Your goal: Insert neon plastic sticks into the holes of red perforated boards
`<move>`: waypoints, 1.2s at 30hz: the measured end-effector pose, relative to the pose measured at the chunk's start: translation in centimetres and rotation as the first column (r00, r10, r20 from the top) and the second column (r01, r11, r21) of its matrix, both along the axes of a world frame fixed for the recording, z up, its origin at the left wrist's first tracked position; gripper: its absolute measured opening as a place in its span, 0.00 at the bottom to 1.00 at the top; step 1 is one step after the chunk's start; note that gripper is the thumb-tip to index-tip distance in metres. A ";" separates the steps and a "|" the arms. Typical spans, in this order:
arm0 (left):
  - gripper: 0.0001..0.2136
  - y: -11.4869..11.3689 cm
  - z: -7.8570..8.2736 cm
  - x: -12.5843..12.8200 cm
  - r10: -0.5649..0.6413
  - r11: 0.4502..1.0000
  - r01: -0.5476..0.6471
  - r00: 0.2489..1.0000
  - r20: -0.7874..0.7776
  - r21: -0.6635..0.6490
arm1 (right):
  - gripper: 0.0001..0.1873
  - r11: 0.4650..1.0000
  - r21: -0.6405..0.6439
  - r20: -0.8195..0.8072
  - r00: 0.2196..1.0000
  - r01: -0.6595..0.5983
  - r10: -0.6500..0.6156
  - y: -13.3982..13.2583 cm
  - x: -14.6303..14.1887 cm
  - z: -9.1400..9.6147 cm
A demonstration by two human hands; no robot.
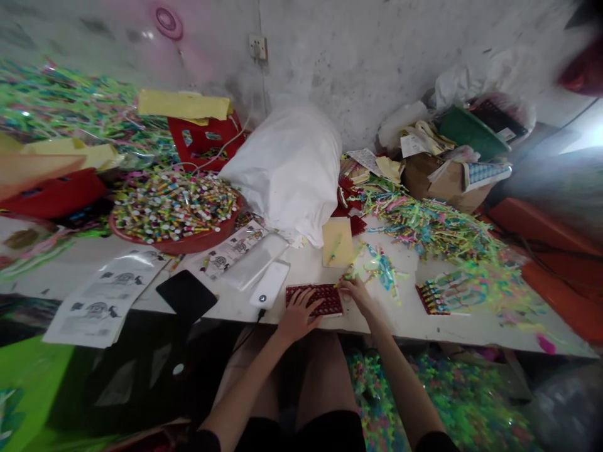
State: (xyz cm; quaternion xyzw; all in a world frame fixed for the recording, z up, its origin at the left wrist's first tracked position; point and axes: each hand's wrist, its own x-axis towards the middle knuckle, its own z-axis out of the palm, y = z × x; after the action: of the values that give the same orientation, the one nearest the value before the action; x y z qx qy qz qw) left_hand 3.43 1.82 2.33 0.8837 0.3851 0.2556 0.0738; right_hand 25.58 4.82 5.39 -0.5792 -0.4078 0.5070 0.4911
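Your tabletop (424, 314) is crowded, and that is where I judge the trouble lies. The big white bag (287, 169) leans toward your work spot, and the heaped red basin (188, 243) sits full to its rim. The loose pile of bright strips (438, 229) spreads down to just beside your right hand (357, 292). A careless sweep of your forearm could drag strips across the perforated red tray (325, 295) or knock small pieces to the floor. The tray itself lies near the front edge of the tabletop, right before you, so a hard push might slide it off.

Your left hand (296, 314) lies spread and relaxed, with its fingers resting on the tray's left part and gripping nothing. Your right hand reaches to the tray's right end, wrist low and fingertips drawn together. The view is too small to tell whether they pinch a piece. Both forearms run straight out from your lap.
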 end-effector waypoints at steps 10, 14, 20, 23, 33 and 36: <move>0.20 0.0 -0.2 -0.1 0.008 1.000 -0.008 1.000 -0.001 -0.013 | 0.17 0.974 0.010 0.394 0.896 -0.227 0.205 1.3 1.0 -0.3; 0.20 0.0 0.0 -0.1 -0.002 1.000 0.002 1.000 -0.009 -0.030 | 0.13 0.983 0.063 0.584 0.805 -0.173 0.104 2.2 0.7 -0.4; 0.20 0.1 -0.1 0.0 -0.003 1.000 0.003 1.000 -0.006 -0.028 | 0.13 0.958 0.035 0.590 0.780 -0.285 0.210 2.2 1.5 0.3; 0.20 0.1 -0.3 0.1 0.011 1.000 -0.011 1.000 0.000 -0.017 | 0.11 0.961 0.020 0.601 0.772 -0.277 0.210 2.0 1.9 0.1; 0.20 0.1 -0.4 0.0 0.022 1.000 -0.023 1.000 -0.009 -0.011 | 0.12 0.974 0.065 0.480 0.863 -0.215 0.159 2.0 1.9 -1.0; 0.21 0.1 -0.4 0.0 0.020 1.000 -0.020 1.000 -0.016 -0.005 | 0.10 0.973 0.047 0.564 0.810 -0.227 0.162 1.7 2.0 -0.7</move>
State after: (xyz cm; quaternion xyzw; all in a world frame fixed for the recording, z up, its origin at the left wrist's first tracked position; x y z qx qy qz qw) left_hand 3.47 1.96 1.88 0.8815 0.3953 0.2484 0.0704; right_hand 27.54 6.54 4.72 -0.6280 -0.6179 0.3406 0.3284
